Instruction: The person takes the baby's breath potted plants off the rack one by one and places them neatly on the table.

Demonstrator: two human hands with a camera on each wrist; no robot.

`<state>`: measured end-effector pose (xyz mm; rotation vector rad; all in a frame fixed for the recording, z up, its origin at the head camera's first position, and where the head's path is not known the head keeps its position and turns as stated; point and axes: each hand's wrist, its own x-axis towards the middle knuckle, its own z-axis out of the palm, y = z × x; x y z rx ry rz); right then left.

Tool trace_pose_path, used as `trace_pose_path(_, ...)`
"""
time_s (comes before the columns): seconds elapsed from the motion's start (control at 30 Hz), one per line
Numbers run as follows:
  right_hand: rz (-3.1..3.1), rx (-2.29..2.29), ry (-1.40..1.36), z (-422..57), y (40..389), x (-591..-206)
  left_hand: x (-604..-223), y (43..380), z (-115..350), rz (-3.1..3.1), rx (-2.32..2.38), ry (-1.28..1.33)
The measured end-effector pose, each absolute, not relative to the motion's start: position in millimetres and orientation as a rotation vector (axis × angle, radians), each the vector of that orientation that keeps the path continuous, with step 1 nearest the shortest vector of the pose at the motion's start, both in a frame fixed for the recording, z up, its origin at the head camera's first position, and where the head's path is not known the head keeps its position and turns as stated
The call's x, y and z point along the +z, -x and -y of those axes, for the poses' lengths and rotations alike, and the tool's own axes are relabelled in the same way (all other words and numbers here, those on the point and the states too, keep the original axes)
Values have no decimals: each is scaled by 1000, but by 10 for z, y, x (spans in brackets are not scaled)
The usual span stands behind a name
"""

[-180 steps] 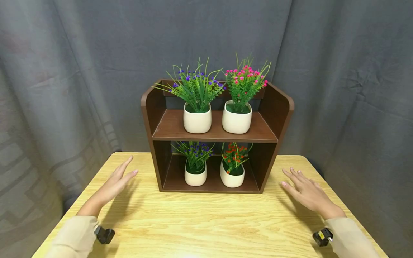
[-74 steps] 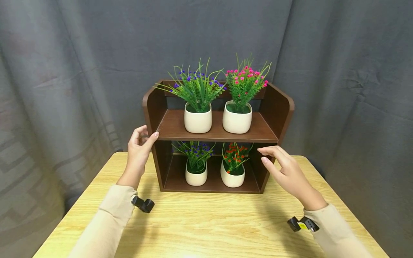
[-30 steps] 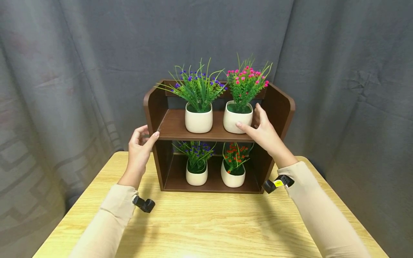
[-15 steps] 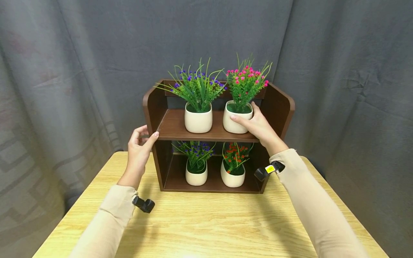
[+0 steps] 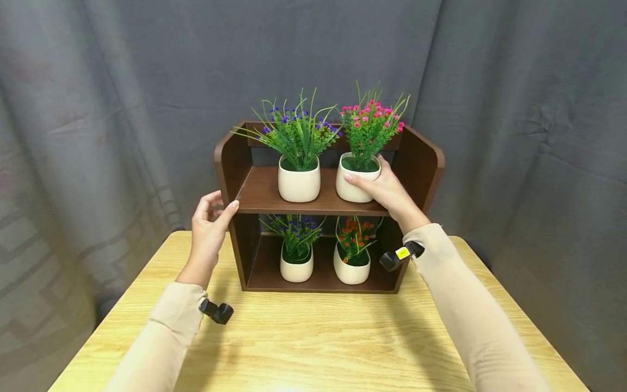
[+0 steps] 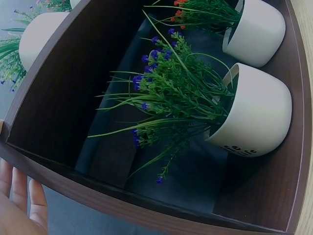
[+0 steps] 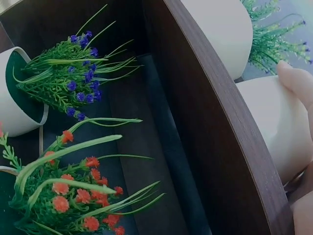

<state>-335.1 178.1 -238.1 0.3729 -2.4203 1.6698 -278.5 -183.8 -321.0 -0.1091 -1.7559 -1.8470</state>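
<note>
A dark brown two-tier wooden shelf [image 5: 262,190] stands on the table. My left hand [image 5: 207,239] grips its left side panel at mid-height, thumb on the front edge and the other fingers around the outside. On the upper tier, my right hand [image 5: 392,196] holds the white pot of pink flowers [image 5: 349,190], thumb across the front and fingers behind its right side. The pot stands upright on the board. To its left is a white pot of purple flowers [image 5: 299,186]. In the right wrist view the gripped pot [image 7: 276,122] shows beside the board's edge.
The lower tier bears a second purple-flowered pot [image 5: 296,269] and an orange-red-flowered pot [image 5: 351,272]. A light wood table [image 5: 303,337] lies under the shelf. Grey curtains [image 5: 147,65] hang behind and on both sides.
Both hands were apart from the shelf at first. My left hand took hold of the side panel and stayed. My right hand rose to the pink-flowered pot and closed around it.
</note>
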Motion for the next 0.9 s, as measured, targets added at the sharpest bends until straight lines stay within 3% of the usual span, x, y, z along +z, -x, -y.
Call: trace_pose_path(0.9, 2378, 1695, -374, -1831, 3264, -2419, -3209, 2805, 1832, 1750, -1852, 97)
